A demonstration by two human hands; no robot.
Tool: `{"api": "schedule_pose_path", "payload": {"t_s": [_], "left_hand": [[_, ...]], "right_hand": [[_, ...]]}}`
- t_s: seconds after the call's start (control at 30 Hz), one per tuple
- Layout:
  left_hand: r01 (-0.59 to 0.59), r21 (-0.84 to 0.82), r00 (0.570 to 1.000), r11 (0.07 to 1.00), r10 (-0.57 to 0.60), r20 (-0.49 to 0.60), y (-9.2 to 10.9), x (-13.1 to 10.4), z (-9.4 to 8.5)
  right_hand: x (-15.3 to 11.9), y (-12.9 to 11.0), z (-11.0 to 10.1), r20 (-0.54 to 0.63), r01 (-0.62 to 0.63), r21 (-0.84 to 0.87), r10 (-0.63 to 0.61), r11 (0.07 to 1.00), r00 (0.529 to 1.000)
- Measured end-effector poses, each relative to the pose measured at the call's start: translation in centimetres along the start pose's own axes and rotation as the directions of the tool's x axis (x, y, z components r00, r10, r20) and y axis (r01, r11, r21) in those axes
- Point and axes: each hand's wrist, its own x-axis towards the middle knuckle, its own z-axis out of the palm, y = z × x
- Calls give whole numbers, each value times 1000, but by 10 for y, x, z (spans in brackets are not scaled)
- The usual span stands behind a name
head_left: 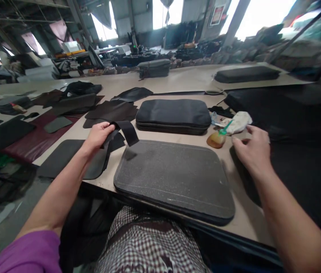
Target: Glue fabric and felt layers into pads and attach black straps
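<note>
My left hand (pixel 100 133) pinches a black strip (pixel 128 132), which bends over and hangs above the left corner of a dark grey panel stack (pixel 172 178). That stack has rounded corners and lies at the table's front edge. My right hand (pixel 253 149) is raised, fingers curved and apart, with nothing visible in its grasp. Close by it are a crumpled white cloth (pixel 240 122) and a squat bottle (pixel 216 139) of amber liquid with a green nozzle. Behind the panels sits a pile of black rounded pieces (pixel 173 115).
Dark panels (pixel 63 153) lie under my left forearm. Loose dark sheets (pixel 112 110) spread over the table (pixel 183 85) on the left. Black material (pixel 297 159) covers the right side. Two further stacks, one a folded bundle (pixel 154 68), the other flat (pixel 247 74), stand toward the back.
</note>
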Motion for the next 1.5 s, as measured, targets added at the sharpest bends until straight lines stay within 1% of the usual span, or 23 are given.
{"api": "schedule_pose_path", "payload": {"t_s": [0.07,0.1,0.17,0.2,0.23,0.4,0.5,0.6,0.63,0.67,0.7,0.77,0.8,0.83,0.87,0.93,1.03,1.1,1.17,1.23,1.33,1.43,1.5], "left_hand": [[80,-290,991,954,-43,129,25,-27,15],[126,-371,977,920,-51,205,37,-40,26],[218,-452,933,865,-49,357,56,-68,49],[265,-462,901,846,-45,432,64,-81,61],[310,-462,863,831,-41,504,70,-94,72],[509,-386,653,769,-53,756,79,-138,115],[536,-343,598,771,-61,799,71,-153,135],[485,-310,545,818,-5,839,60,-171,150],[442,-270,493,855,20,870,57,-177,154],[380,-220,416,898,47,908,56,-182,156],[289,-175,327,941,75,942,55,-187,158],[58,-137,174,989,125,977,58,-189,158],[-45,-145,138,988,150,979,61,-186,157],[-115,-156,138,981,172,975,64,-182,156],[-135,-159,169,978,181,969,67,-176,156],[-20,-150,256,988,150,955,72,-161,157],[270,-192,344,944,92,934,74,-143,168],[381,-237,402,894,70,913,72,-133,179],[401,-266,472,877,51,880,67,-121,193],[354,-268,528,896,45,848,61,-105,206],[197,-187,559,962,46,828,52,-70,224],[-150,-48,638,988,134,758,48,-31,243],[-407,49,691,912,272,670,48,-8,258]], "right_hand": [[-31,-25,-26,40,24,171,-32,985,999],[-49,-39,-36,174,5,296,-59,955,983],[-85,-65,-48,501,-85,514,-218,853,838],[-101,-76,-50,554,-120,569,-272,813,787],[-114,-85,-50,566,-137,613,-311,778,763],[-145,-92,-50,396,-33,752,-411,659,821],[-154,-86,-64,377,15,777,-485,629,789],[-173,-88,-77,390,-84,824,-454,560,801],[-181,-90,-78,406,-180,846,-386,503,829],[-189,-94,-79,439,-304,856,-279,418,854],[-197,-97,-78,499,-438,844,-154,309,853],[-210,-103,-76,651,-652,754,43,85,758],[-215,-105,-74,714,-718,696,94,19,694],[-218,-106,-73,756,-762,648,120,2,644],[-221,-105,-72,773,-783,621,137,33,619],[-223,-101,-70,746,-764,615,171,194,644],[-224,-95,-67,666,-658,584,183,475,723],[-227,-93,-63,668,-630,548,165,551,726],[-232,-93,-59,689,-654,541,168,528,705],[-237,-92,-57,697,-686,559,185,465,693],[-245,-90,-55,689,-698,575,209,427,694],[-250,-87,-55,703,-713,537,227,451,673],[-250,-85,-55,717,-723,500,240,477,654]]}}
